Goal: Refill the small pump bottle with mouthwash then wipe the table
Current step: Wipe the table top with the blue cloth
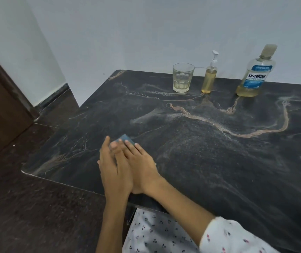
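We press blue cloth (126,139) near table (219,161) left edge w/ both hands (116,172) (142,161), fingers flat; prob soft, light, slides easy.

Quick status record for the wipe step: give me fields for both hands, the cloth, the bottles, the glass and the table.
left hand: flat on the cloth, fingers straight
right hand: flat beside the left, fingers on the cloth
cloth: blue, mostly hidden under the hands, near the table's left front
pump bottle: upright at the back, pump on, filled with yellow liquid
mouthwash bottle: upright at back right, capped, little liquid left
glass: upright left of the pump bottle
table: dark marble top
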A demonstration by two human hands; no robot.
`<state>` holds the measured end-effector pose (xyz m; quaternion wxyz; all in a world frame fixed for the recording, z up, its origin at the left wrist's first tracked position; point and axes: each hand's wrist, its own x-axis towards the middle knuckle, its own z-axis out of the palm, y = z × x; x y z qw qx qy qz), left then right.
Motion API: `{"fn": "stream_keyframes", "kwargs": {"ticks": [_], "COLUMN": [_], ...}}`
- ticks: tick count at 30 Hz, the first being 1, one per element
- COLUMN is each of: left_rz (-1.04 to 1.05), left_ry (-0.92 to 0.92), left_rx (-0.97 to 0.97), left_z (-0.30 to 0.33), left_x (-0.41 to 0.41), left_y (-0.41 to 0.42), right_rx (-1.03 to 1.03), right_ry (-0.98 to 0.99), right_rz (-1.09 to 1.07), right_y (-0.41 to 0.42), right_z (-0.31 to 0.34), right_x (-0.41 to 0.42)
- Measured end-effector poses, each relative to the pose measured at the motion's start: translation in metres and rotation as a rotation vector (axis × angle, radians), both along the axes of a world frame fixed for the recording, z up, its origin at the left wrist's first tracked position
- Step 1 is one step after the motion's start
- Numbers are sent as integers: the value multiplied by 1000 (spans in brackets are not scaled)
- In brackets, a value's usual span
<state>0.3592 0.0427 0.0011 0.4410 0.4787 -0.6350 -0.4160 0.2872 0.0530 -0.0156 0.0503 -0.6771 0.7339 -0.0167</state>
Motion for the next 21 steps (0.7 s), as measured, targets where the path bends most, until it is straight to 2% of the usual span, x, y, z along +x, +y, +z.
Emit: {"fn": "stream_keyframes", "kwargs": {"ticks": [3, 7, 13, 18, 21], "left_rz": [-63, -128, -121, -148, -161], "left_ry": [-38, -60, -65, -80, -81], "left_rx": [16, 21, 8, 8, 16], "left_z": [-1, -3, -1, -2, -1], "left_x": [0, -5, -4, -1, -1], "left_y": [4, 10, 14, 14, 12], "right_rx": [-54, -96, -65, -6, -12], "right_ry": [-74, -126, -3, -33, -29], "right_rz": [9, -112, -503, -733, -662], "right_y": [40, 103, 176, 111, 46], "right_z": [5, 6, 7, 9, 9], "right_x": [1, -22, -130, -177, -150]}}
